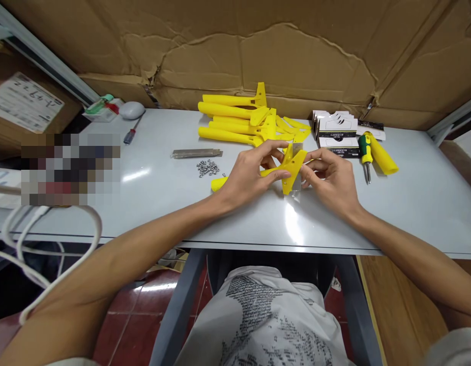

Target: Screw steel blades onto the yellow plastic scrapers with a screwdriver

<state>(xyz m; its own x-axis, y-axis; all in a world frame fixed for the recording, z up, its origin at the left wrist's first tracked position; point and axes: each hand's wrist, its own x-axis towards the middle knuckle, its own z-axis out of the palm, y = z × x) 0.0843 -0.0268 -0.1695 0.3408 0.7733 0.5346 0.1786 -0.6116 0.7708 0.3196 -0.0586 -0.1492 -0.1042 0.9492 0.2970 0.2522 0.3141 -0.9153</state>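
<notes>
My left hand (247,175) is closed around the neck of a yellow plastic scraper (294,173), its handle end sticking out to the left under the hand. A thin grey metal blade (297,182) lies along the scraper's head. The fingers of my right hand (330,175) are pinched on the blade's right edge. Beyond my hands lies a pile of yellow scraper handles (230,111) with loose yellow head pieces (291,123). Small silver screws (207,168) are heaped left of my left hand, with a stack of metal blades (197,153) behind them.
Black-and-white printed cards (337,133) stand at the back right. Beside them are a green-yellow screwdriver (365,155) and another yellow handle (384,156). A small screwdriver (130,134) and a white oval object (131,110) lie at the left. White cables (94,234) hang over the table's left front edge.
</notes>
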